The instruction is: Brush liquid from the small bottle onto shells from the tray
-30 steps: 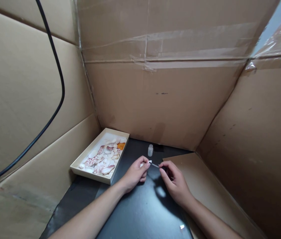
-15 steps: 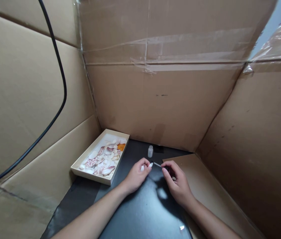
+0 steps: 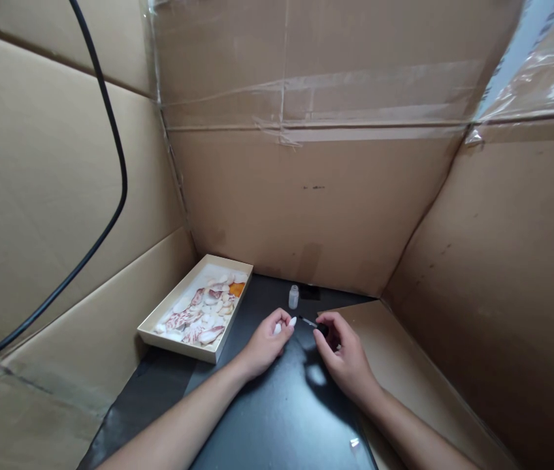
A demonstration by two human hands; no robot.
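- Cardboard walls [image 3: 281,209] frame the scene I follow remotely through the head camera, with two bare hands meeting above a dark tabletop [image 3: 257,424].
- The left hand [image 3: 268,346] is closed in a pinch, a small white piece [image 3: 293,322] jutting from its fingertips; more white shows between the fingers, though I cannot tell whether it is a separate piece.
- Opposite, the right hand [image 3: 344,349] has thumb and forefinger parted only by the dark cap of a thin-stemmed brush [image 3: 309,322], its tip pointing at the white piece, just beside it but apart.
- Behind the hands, a small clear bottle [image 3: 293,297] stands upright near the back wall.
- At left, I see a shallow box [image 3: 179,346] holding pale and reddish-streaked shells [image 3: 206,310], with one orange piece [image 3: 236,289] near the far corner.
- A flat cardboard sheet [image 3: 372,320] lies at right; a black cable [image 3: 123,163] curves down the left side.
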